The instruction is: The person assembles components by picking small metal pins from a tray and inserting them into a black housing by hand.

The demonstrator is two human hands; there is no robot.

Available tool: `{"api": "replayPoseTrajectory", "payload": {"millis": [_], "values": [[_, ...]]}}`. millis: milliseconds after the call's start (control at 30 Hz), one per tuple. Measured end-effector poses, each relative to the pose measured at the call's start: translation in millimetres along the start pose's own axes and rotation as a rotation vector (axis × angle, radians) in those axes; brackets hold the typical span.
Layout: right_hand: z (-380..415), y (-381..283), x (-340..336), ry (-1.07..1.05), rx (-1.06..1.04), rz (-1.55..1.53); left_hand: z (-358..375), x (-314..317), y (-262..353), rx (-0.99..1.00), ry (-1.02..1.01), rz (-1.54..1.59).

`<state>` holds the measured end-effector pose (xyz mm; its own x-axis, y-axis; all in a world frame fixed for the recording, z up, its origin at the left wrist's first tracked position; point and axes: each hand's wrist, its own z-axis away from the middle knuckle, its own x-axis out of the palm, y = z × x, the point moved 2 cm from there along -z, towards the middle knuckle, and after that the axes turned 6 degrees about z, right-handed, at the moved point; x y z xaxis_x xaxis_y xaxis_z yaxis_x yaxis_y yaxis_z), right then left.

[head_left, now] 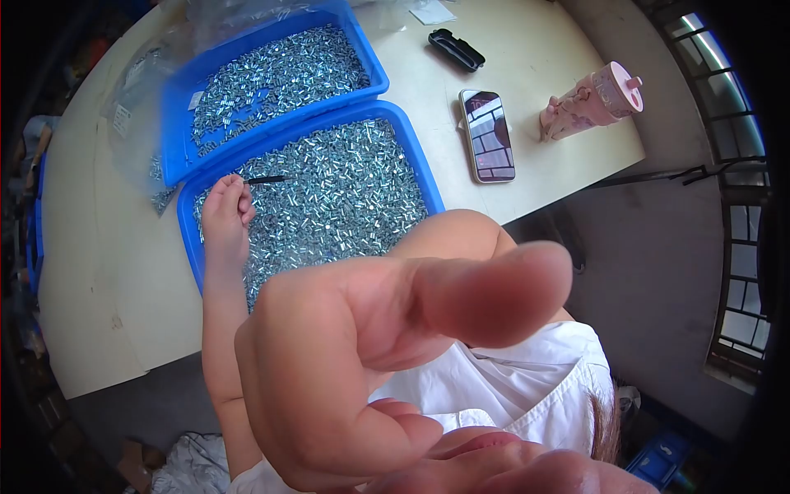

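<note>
Pinching a slim black tool (267, 179) over metal pins (346, 193) near the far-left corner of the blue tray (418, 156), the left hand (225, 207) could drop it if fingertips slacken; the right hand's (370, 313) grip is unclear

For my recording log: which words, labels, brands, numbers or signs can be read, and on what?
None reads with certainty.
Phone screen: digits at its top, too blurred.
Pink cup: markings, too small.
Bag label: too small.
White tag in the far blue tray: illegible.

head-worn view, facing forward and down, hand very close
</note>
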<state>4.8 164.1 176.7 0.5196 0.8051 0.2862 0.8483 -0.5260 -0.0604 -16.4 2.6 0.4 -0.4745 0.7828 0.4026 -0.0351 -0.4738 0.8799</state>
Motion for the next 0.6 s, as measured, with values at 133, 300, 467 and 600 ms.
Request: {"api": "replayPoseTrajectory", "payload": {"millis": [133,300,467,600], "values": [[2.5,11.2,-7.7,0.031,-0.030,-0.026,-3.2,-3.9,-1.6,-0.016,-0.019,0.026],[2.8,12.4,-9.0,0.080,-0.051,-0.024,-2.1,-2.2,-1.0,-0.004,-0.016,0.015],[3.0,0.8,-0.7,0.119,0.037,-0.008,-0.8,-1.2,0.1,0.002,-0.025,0.007],[5.4,1.5,3.5,0.215,0.113,-0.072,1.9,2.3,1.1,0.010,0.005,-0.009]]}}
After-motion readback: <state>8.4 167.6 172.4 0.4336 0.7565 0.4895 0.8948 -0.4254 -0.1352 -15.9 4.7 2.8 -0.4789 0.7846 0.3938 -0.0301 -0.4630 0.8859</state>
